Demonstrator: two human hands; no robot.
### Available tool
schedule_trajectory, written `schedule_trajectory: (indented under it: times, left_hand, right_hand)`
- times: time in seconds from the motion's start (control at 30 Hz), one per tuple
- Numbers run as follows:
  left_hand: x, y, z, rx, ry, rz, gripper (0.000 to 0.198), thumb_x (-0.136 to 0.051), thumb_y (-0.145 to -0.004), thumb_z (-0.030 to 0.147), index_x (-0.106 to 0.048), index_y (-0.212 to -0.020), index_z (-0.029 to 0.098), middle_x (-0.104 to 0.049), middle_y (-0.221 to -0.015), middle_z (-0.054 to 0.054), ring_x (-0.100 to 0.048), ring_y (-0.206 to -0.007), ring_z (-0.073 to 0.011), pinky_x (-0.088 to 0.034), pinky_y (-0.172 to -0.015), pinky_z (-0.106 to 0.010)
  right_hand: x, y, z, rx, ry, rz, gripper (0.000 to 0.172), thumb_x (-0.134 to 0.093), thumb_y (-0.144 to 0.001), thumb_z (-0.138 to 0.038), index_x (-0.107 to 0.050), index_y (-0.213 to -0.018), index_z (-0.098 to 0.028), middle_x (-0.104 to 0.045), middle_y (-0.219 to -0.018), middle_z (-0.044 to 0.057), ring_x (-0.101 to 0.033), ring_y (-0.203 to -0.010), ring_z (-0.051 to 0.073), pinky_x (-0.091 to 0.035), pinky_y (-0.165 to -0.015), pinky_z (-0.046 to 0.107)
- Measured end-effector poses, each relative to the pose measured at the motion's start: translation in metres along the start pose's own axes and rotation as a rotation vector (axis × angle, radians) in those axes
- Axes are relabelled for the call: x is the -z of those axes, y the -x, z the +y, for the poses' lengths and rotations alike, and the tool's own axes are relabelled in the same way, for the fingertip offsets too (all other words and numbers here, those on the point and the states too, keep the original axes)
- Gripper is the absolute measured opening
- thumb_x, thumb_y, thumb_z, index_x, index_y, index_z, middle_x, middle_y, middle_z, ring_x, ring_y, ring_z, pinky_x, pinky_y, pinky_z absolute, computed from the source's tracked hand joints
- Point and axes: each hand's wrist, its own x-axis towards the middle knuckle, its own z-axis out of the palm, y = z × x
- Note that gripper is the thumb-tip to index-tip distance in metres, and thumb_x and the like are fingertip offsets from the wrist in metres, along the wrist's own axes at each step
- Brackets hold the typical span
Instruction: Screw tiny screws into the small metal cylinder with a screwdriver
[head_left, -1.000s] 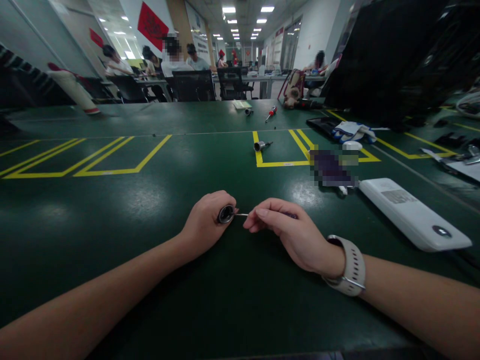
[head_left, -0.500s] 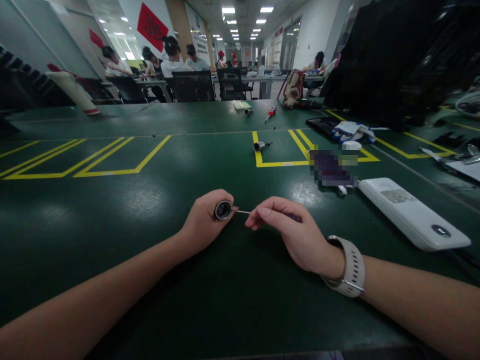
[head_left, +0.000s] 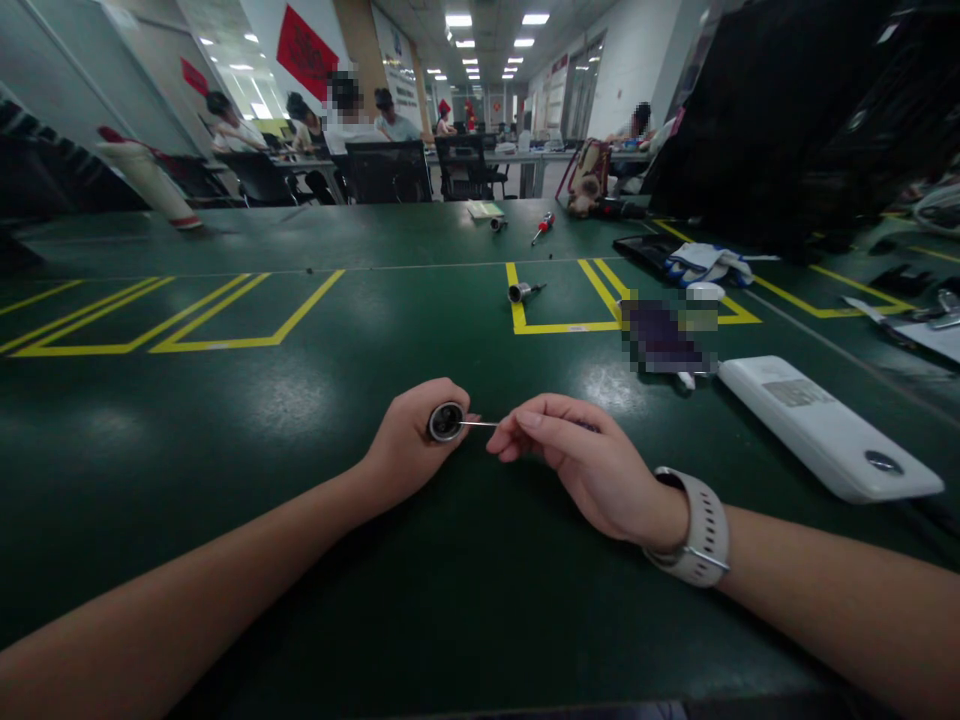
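Note:
My left hand (head_left: 412, 440) is closed around a dark hollow cylindrical metal part (head_left: 446, 421), its round open end facing me. My right hand (head_left: 581, 450) holds a slim screwdriver (head_left: 480, 424) by its dark handle, most of which the palm and fingers hide. The thin shaft points left and its tip meets the rim of the metal part. Whether the tip sits inside the rim or rests on it, I cannot tell. Both hands are just above the green table (head_left: 360, 610).
Beyond my hands lies a similar metal part with a stem (head_left: 519, 291) beside yellow tape. Farther back are a red-handled screwdriver (head_left: 543, 228) and another small metal part (head_left: 498, 225). On the right are a white power bank (head_left: 825, 428), a blurred-out dark object (head_left: 664, 335) and gloves (head_left: 705, 264).
The screwdriver's shaft has shifted slightly left, so its tip now reaches the metal part's rim. My right hand has moved very slightly left with it; my left hand stays nearly still.

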Motion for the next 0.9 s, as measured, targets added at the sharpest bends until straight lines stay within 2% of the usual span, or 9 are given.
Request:
schedule_trajectory:
  times: [0.17,0.37,0.47,0.63,0.9]
  left_hand:
    - [0.001,-0.0011,-0.0002,0.023,0.052,-0.023,0.012,-0.055,-0.076,0.019,-0.048,-0.065,0.017,-0.05,-0.062,0.003,-0.048,-0.058,-0.0105,-0.037,-0.055,-0.023]
    - [-0.002,-0.0013,-0.0027,0.033,-0.047,0.001,0.012,-0.053,-0.077,0.016,-0.048,-0.066,0.017,-0.05,-0.064,0.002,-0.048,-0.06,-0.0118,-0.037,-0.056,-0.025]
    - [-0.0027,-0.0001,-0.0025,0.011,-0.097,-0.033,0.013,-0.052,-0.077,0.014,-0.048,-0.066,0.017,-0.05,-0.065,0.001,-0.049,-0.062,-0.0129,-0.037,-0.058,-0.026]
    - [-0.0013,0.0015,-0.0019,-0.018,-0.12,-0.078,0.013,-0.05,-0.076,0.01,-0.049,-0.066,0.017,-0.051,-0.066,0.001,-0.049,-0.063,-0.0136,-0.036,-0.058,-0.026]
    - [-0.0008,-0.0002,-0.0064,0.058,-0.088,-0.073,0.013,-0.053,-0.078,0.017,-0.048,-0.066,0.017,-0.051,-0.066,0.002,-0.048,-0.061,-0.0123,-0.036,-0.058,-0.025]
  right_hand:
    - [0.0005,-0.0008,0.0002,-0.032,-0.08,-0.004,0.016,-0.054,-0.085,-0.025,-0.067,-0.082,-0.016,-0.068,-0.085,0.005,-0.062,-0.079,0.014,-0.048,-0.078,0.031]
    - [0.0021,0.0009,0.0012,0.054,0.073,-0.01,0.016,-0.054,-0.086,-0.026,-0.067,-0.084,-0.017,-0.068,-0.086,0.003,-0.062,-0.082,0.014,-0.047,-0.079,0.031]
    - [0.0012,0.0006,0.0006,0.01,0.073,-0.005,0.015,-0.056,-0.085,-0.025,-0.068,-0.082,-0.017,-0.068,-0.084,0.003,-0.062,-0.081,0.013,-0.048,-0.078,0.031]
    - [0.0014,-0.0026,0.0001,-0.1,-0.054,0.004,0.016,-0.055,-0.084,-0.024,-0.068,-0.08,-0.015,-0.069,-0.082,0.005,-0.062,-0.077,0.013,-0.047,-0.076,0.03]
    - [0.0054,-0.006,0.0008,-0.137,-0.151,-0.007,0.016,-0.055,-0.084,-0.024,-0.068,-0.08,-0.013,-0.069,-0.079,0.005,-0.062,-0.074,0.013,-0.046,-0.074,0.029]
